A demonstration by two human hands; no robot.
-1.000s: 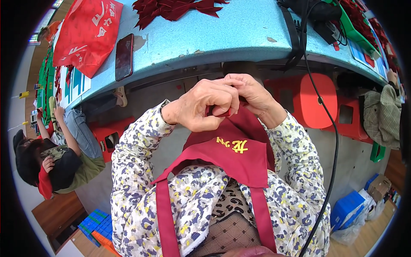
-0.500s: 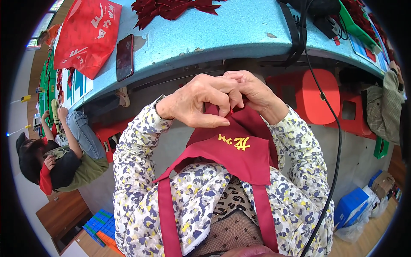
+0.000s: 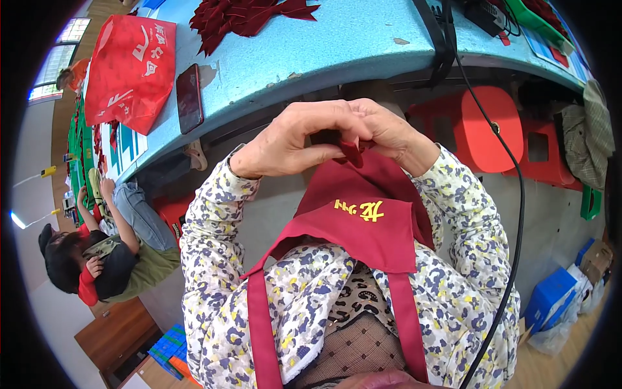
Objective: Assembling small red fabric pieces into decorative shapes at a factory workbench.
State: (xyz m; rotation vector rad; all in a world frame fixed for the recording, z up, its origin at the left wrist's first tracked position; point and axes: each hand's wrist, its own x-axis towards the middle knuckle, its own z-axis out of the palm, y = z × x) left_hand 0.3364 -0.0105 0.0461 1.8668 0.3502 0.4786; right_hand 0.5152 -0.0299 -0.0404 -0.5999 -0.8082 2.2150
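Both my hands are raised in front of my chest, above the dark red apron (image 3: 356, 188) that I wear. Between the thumb and curled fingers of my left hand (image 3: 291, 137) is a small folded piece of dark red fabric (image 3: 352, 154), its pointed end sticking out below. My right hand (image 3: 394, 139) is closed against the left fingertips, pinching at the same piece; its own fingertips are mostly hidden. On the table beyond lies a pile of dark red pointed fabric pieces (image 3: 240, 23).
On the blue table (image 3: 291, 68) are a red bag (image 3: 129, 74), a phone (image 3: 190, 97) and a green tray (image 3: 541, 26). A black cable (image 3: 512, 168) hangs at my right, near red stools (image 3: 492, 133). At left sits another person (image 3: 97, 259); blue boxes (image 3: 549, 298) stand lower right.
More of the small fabric piece now shows under my left fingers, and that hand has turned slightly. The view has shifted a little, moving the table upward in the picture.
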